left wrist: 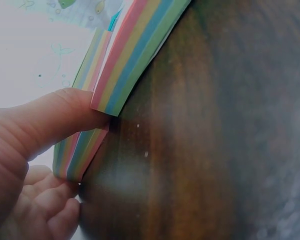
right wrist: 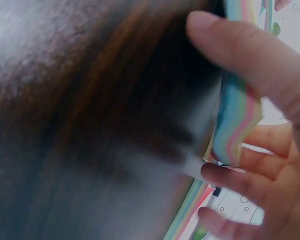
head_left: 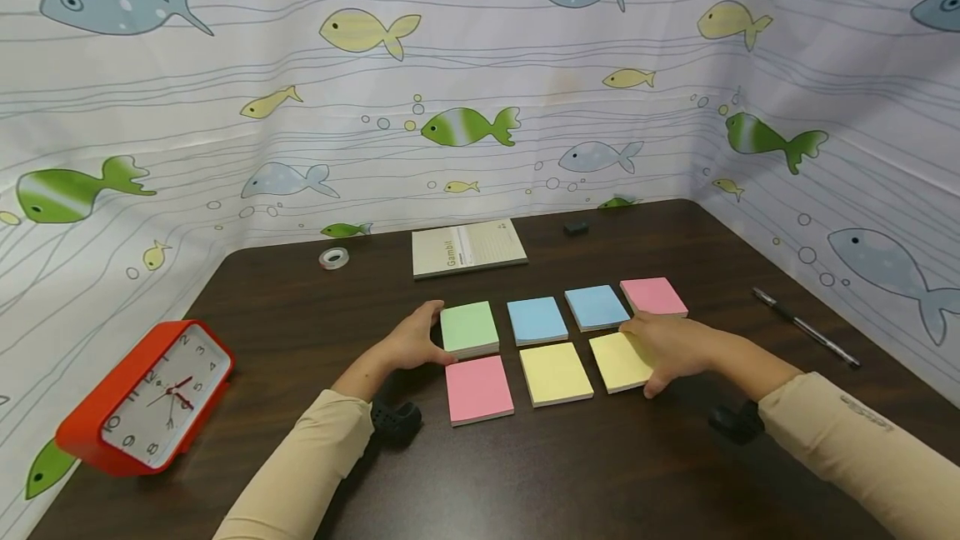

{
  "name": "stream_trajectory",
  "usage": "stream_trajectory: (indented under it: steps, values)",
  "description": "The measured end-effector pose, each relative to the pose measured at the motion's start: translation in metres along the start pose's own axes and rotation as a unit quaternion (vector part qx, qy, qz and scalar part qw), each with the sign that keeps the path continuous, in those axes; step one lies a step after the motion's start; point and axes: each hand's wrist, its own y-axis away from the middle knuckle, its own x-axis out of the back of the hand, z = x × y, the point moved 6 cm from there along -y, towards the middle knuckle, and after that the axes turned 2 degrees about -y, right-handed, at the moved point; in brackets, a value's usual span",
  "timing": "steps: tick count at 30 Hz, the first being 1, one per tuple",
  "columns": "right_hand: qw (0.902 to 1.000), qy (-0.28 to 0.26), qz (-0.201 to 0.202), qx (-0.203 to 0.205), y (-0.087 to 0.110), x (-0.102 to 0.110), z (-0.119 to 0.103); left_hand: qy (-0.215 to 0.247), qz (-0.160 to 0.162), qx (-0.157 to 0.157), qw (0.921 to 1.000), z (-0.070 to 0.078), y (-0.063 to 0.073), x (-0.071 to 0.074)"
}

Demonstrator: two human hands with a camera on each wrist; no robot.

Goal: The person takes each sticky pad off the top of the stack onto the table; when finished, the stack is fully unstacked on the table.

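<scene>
Square sticky note pads lie in two rows on the dark table. My left hand holds the left edge of the green pad, thumb at its near corner and fingers at the far one. Just in front of it lies a pink pad; in the left wrist view the thumb touches striped pad edges. My right hand grips the right side of a yellow pad, partly covering it. Between the hands are another yellow pad and two blue pads, left and right. A second pink pad sits beyond the right hand.
A red alarm clock stands at the left. Toward the back are a tape roll, a notebook and a small black object. A pen lies at the right. Fish-patterned curtain encloses the table.
</scene>
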Motion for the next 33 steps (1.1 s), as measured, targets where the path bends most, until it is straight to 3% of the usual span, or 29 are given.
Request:
stream_trajectory:
  steps: [4,15,33]
  values:
    - [0.9996,-0.006,-0.022,-0.016,0.0,-0.001,0.002,0.001,-0.003,0.002,1.0,0.001,0.001,0.0]
    - [0.9996,-0.025,-0.01,0.003,-0.008,0.022,-0.011,-0.001,-0.002,-0.003,1.0,0.0,0.0,0.0]
    - [0.9985,0.022,0.018,0.047,-0.047,0.037,-0.066,-0.001,-0.005,-0.008,1.0,0.0,0.0,0.001]
